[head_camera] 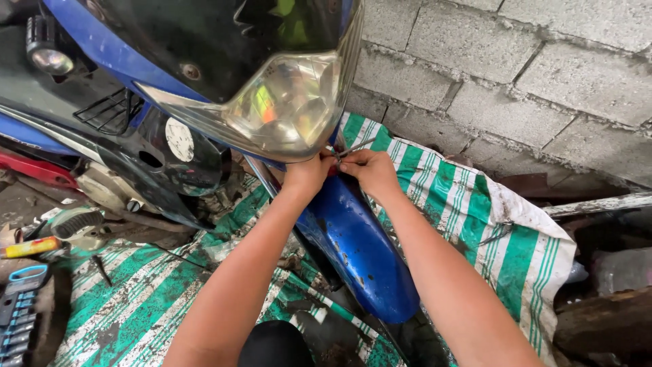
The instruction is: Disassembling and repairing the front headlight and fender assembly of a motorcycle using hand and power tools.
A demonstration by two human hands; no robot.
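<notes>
Our left hand (309, 173) and right hand (369, 170) sit close together, fingers pinched on a thin metal tool (353, 147) at the top of the blue fender (356, 245), just under the headlight (288, 109). The tool's long axis points up and right toward the block wall (516, 75). The fender runs lengthwise toward us over the striped tarp (475, 211). A yellow-handled screwdriver (30, 247) lies at the tarp's left edge.

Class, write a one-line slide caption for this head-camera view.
Both hands, left hand and right hand, work a thin metal tool under the motorcycle's clear headlight, above its blue front fender.
</notes>
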